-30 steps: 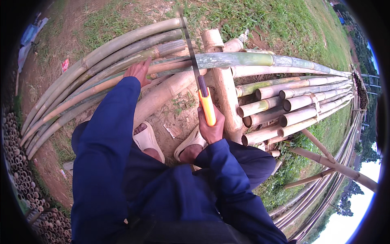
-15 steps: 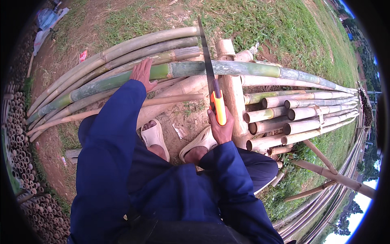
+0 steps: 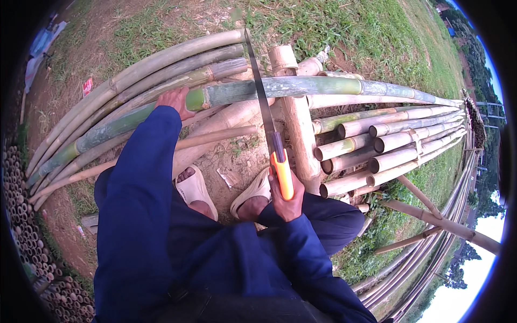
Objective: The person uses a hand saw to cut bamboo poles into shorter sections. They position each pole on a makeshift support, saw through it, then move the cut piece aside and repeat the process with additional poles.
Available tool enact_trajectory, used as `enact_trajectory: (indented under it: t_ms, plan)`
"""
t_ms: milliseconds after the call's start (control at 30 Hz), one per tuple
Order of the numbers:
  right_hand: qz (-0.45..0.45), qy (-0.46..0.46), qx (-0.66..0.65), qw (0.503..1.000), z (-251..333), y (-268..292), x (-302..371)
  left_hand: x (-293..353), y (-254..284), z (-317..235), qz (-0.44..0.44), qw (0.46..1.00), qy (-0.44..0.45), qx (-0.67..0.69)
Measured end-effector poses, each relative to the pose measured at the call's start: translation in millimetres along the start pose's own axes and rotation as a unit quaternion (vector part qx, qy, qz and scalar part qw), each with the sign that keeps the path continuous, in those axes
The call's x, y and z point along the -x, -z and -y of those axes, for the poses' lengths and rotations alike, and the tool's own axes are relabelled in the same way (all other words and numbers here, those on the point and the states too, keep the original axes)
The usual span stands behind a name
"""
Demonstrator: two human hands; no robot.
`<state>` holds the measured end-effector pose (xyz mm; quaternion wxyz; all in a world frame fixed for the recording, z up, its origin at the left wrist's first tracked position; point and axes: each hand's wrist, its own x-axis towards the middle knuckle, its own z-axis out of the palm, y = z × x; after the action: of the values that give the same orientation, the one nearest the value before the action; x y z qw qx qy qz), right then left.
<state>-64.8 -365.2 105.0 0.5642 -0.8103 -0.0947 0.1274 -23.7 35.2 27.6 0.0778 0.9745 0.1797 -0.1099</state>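
Note:
A long green bamboo pole (image 3: 226, 92) runs from left to right in front of me, over a thick bamboo crosspiece (image 3: 299, 137). My left hand (image 3: 176, 102) is closed over the pole, left of a pale green joint. In my right hand (image 3: 287, 202) is a handsaw (image 3: 281, 171), gripped by its orange and yellow handle. Its long dark blade crosses the pole to the right of that joint, tip pointing away from me. How deep the teeth sit in the bamboo I cannot tell.
Several drier bamboo poles (image 3: 161, 67) lie beyond the green one at the left. Cut pole ends (image 3: 344, 145) stack up at the right. A thinner pole (image 3: 215, 137) slants past my sandalled feet (image 3: 196, 191). Many bamboo ends (image 3: 32, 242) are piled at far left.
My right hand has drawn the saw back toward me, its handle now nearer my knees. The left hand keeps its place on the pole. The whole view has shifted slightly.

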Motion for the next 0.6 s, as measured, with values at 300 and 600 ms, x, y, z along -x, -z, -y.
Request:
enact_trajectory:
  t_ms: [300, 600]
  plan:
    - [-0.005, 0.046, 0.026, 0.999, -0.4, -21.3, -39.5, -3.2, -7.3, -3.1, -0.031, 0.999, -0.012, 0.013]
    - [0.020, 0.015, 0.068, 0.997, 4.0, 38.2, 81.9, -3.6, -21.7, 6.0, -0.064, 0.998, -0.015, -0.014]
